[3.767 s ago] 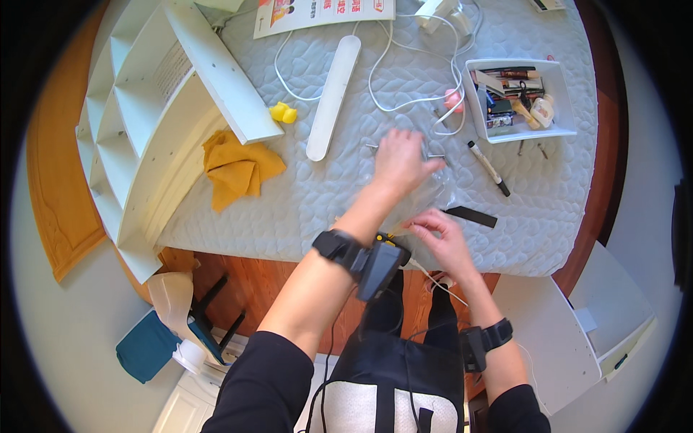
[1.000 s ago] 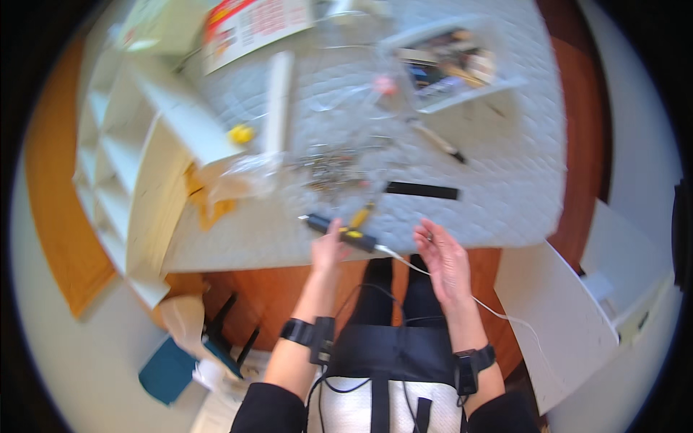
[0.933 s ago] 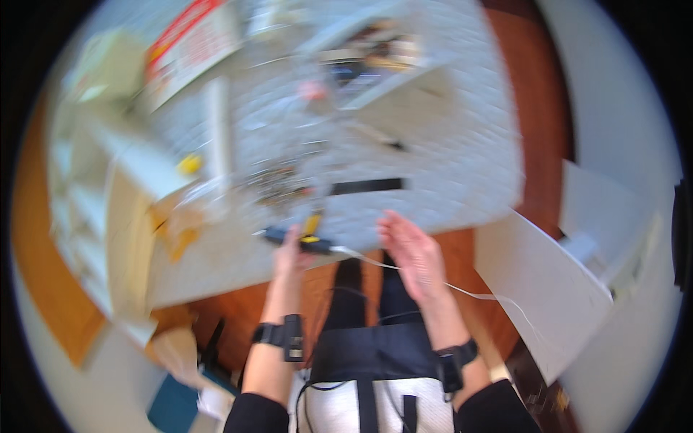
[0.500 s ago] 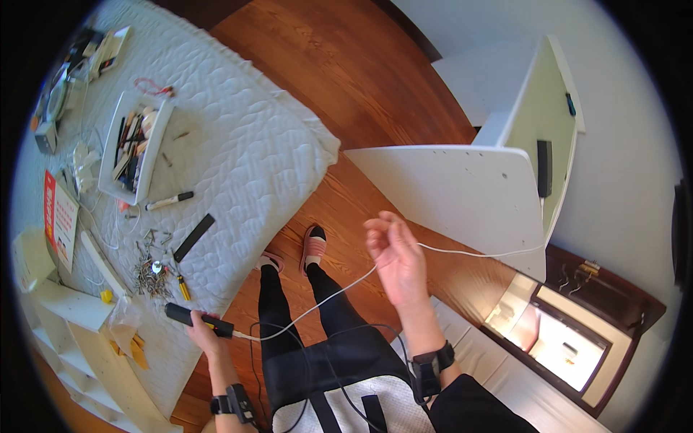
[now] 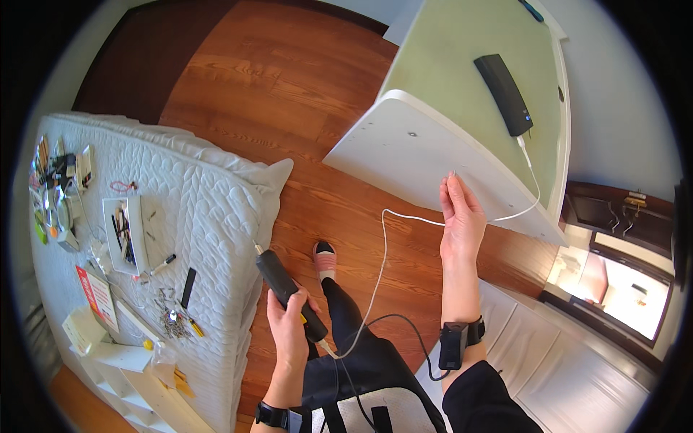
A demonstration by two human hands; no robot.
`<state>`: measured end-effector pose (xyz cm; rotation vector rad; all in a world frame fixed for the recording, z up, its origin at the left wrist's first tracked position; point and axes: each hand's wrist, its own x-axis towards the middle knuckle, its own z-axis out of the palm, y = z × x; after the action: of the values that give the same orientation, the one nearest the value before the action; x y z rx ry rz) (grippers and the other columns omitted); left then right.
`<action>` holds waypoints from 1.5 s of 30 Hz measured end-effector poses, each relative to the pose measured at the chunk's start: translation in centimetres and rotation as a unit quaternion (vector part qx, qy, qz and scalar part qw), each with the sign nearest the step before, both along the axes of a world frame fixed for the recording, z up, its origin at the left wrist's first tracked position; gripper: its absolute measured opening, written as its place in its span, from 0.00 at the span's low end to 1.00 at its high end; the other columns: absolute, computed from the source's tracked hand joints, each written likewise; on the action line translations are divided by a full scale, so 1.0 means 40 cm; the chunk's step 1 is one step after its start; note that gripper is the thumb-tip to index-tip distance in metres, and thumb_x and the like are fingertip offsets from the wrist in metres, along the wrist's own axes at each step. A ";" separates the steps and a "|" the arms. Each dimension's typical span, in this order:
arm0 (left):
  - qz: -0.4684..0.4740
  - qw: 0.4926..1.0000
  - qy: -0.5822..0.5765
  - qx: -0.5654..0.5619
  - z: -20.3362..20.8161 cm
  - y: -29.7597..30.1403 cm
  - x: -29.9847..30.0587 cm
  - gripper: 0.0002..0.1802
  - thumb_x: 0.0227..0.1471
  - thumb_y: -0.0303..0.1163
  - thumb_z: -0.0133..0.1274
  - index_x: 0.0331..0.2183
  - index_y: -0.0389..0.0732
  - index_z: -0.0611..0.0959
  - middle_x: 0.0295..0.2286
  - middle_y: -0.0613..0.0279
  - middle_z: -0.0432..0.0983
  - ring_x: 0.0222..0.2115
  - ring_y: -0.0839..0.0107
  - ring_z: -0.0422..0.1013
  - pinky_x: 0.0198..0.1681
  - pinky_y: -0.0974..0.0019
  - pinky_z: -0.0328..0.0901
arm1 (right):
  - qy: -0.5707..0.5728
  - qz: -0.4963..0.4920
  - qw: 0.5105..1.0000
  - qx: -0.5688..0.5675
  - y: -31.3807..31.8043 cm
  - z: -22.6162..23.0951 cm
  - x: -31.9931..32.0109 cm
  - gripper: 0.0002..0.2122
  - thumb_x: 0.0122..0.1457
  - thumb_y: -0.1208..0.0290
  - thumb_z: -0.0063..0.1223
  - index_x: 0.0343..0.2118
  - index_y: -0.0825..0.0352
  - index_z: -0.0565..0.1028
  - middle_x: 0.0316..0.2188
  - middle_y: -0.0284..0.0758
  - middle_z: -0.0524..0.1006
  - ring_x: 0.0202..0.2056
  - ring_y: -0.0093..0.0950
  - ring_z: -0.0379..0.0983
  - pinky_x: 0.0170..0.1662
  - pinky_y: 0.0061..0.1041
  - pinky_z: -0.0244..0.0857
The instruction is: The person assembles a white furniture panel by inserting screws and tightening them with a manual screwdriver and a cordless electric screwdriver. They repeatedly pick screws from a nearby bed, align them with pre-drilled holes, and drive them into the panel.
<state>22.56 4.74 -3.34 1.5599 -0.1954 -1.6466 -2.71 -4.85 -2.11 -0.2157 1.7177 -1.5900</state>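
My left hand (image 5: 290, 317) is wrapped round a black cordless-style electric screwdriver (image 5: 278, 278), its thin bit pointing up and away over the floor by the bed. A white cable (image 5: 382, 260) comes out of the screwdriver's near end and loops up to my right hand (image 5: 462, 220). That hand is raised in front of a white furniture panel (image 5: 404, 151), its thumb and fingers pressed together at the tips. Whatever they pinch, if anything, is too small to make out. Past the right hand the cable runs on to a black oblong power unit (image 5: 504, 94) on the greenish desktop (image 5: 447, 65).
At left is a bed with a white quilted cover (image 5: 209, 209). On it lie a white bin (image 5: 139, 231) of pens and tools, a pile of screws (image 5: 170, 312), a yellow screwdriver (image 5: 195, 328), and a black strip (image 5: 188, 289). A white shelf piece (image 5: 137, 361) stands near.
The view has swung toward the white furniture. My left hand has lifted the electric screwdriver off the bed side and turned its bit upward. My right hand has moved right, its fingers drawn together.
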 end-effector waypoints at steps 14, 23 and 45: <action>-0.028 0.999 -0.029 0.029 -0.010 -0.005 -0.056 0.08 0.51 0.25 0.49 0.33 0.37 0.68 0.24 0.61 0.68 0.22 0.71 0.68 0.27 0.68 0.65 | 0.034 -0.109 0.992 -0.052 -0.029 -0.034 0.030 0.10 0.57 0.73 0.58 0.37 0.75 0.78 0.33 0.38 0.79 0.35 0.25 0.76 0.44 0.22 0.72; -0.123 0.991 -0.049 -0.009 0.034 -0.035 -0.083 0.08 0.51 0.27 0.49 0.34 0.37 0.69 0.23 0.61 0.69 0.19 0.74 0.67 0.25 0.71 0.65 | 0.000 -0.055 0.998 -0.024 -0.025 0.004 0.005 0.08 0.57 0.74 0.59 0.37 0.74 0.78 0.33 0.38 0.79 0.36 0.25 0.77 0.45 0.22 0.72; -0.336 0.932 0.087 -0.104 0.071 -0.134 -0.252 0.24 0.61 0.39 0.48 0.51 0.32 0.68 0.26 0.64 0.72 0.25 0.78 0.68 0.30 0.72 0.65 | -0.264 0.140 0.953 0.052 -0.037 0.021 -0.161 0.10 0.56 0.74 0.59 0.39 0.72 0.76 0.40 0.37 0.78 0.42 0.23 0.76 0.42 0.13 0.73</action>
<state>12.47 -0.63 -0.52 1.2387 -0.8570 -2.1845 -9.16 -6.34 -1.28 0.0209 1.2817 -1.2065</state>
